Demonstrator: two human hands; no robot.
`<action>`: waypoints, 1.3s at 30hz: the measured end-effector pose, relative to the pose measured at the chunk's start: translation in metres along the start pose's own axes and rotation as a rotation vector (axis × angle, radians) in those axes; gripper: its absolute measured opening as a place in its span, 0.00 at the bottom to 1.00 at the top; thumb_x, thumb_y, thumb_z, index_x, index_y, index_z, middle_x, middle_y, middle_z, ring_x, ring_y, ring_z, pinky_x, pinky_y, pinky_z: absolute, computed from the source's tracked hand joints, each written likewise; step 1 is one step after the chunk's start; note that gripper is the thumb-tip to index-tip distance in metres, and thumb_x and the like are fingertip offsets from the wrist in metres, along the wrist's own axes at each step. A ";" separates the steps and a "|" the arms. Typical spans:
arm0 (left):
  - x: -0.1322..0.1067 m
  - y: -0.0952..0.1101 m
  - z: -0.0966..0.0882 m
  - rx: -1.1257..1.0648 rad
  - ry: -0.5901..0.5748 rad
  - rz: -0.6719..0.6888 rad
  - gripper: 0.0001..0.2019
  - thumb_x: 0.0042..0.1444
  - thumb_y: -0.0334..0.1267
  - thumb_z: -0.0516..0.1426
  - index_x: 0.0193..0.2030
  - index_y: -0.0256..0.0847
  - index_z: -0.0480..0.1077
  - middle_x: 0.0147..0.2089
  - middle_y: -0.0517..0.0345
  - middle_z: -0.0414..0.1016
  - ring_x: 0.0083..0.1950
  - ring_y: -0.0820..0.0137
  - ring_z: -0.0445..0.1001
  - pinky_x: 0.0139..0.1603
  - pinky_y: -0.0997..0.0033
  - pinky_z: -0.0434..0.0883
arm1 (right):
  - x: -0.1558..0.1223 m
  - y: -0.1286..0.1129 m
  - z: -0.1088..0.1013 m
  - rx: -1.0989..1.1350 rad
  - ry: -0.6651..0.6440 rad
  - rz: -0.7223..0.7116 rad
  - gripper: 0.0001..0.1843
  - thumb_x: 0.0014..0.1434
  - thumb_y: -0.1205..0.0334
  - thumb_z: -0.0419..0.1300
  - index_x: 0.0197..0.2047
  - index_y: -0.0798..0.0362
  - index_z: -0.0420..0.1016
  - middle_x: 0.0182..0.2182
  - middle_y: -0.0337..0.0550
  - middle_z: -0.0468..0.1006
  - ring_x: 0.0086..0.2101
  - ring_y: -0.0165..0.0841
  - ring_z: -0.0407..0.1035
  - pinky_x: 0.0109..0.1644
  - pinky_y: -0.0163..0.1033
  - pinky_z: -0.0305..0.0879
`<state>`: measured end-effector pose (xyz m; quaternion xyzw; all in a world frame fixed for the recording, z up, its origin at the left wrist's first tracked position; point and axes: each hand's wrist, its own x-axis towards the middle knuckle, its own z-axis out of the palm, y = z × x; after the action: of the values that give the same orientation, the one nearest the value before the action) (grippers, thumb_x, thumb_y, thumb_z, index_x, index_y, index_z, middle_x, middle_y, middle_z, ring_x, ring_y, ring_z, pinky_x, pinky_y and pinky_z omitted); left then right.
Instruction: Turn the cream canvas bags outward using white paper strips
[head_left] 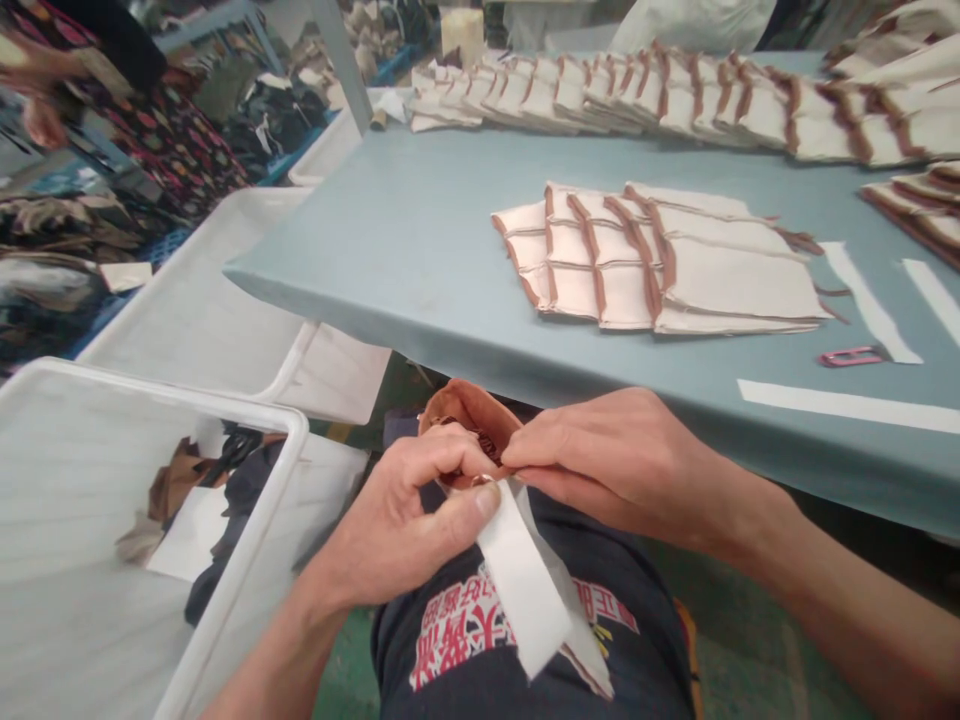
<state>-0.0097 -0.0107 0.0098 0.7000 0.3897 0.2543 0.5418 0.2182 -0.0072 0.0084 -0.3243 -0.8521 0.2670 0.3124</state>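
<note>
Over my lap, both hands meet at a brown and white fabric piece, whose brown part curls up beyond my fingers. My left hand pinches its edge between thumb and fingers. A white strip hangs down from that pinch toward my dark printed apron. From the other side my right hand presses its thumb and fingers together on the same edge, close to the left fingertips. The spot between the fingertips is partly hidden.
On the blue-grey table lie overlapping white panels with brown edges, white strips and a small pink tool. A long row of similar pieces lines the back. White bins stand left; a person is beyond.
</note>
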 end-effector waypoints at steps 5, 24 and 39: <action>-0.001 0.001 0.005 0.014 0.040 0.014 0.09 0.58 0.34 0.55 0.27 0.40 0.67 0.27 0.61 0.69 0.32 0.71 0.67 0.37 0.70 0.64 | -0.003 -0.004 -0.005 0.033 0.023 0.078 0.12 0.69 0.55 0.61 0.33 0.45 0.81 0.29 0.38 0.85 0.29 0.32 0.78 0.35 0.35 0.73; -0.001 -0.010 0.011 -0.169 0.063 -0.147 0.12 0.57 0.39 0.56 0.25 0.40 0.62 0.24 0.65 0.60 0.27 0.75 0.57 0.27 0.73 0.55 | 0.006 0.001 0.013 -0.357 -0.008 -0.084 0.18 0.66 0.68 0.54 0.27 0.51 0.78 0.24 0.40 0.82 0.24 0.32 0.73 0.29 0.38 0.59; 0.012 -0.024 0.022 -0.254 0.138 -0.202 0.12 0.54 0.43 0.58 0.25 0.40 0.63 0.22 0.67 0.58 0.23 0.78 0.53 0.24 0.75 0.52 | 0.006 0.007 0.013 0.158 -0.054 0.314 0.08 0.58 0.70 0.56 0.29 0.56 0.74 0.19 0.30 0.64 0.20 0.23 0.54 0.26 0.31 0.48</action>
<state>0.0082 -0.0103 -0.0199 0.5640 0.4588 0.2931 0.6209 0.2082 -0.0018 -0.0021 -0.4204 -0.7755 0.3872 0.2683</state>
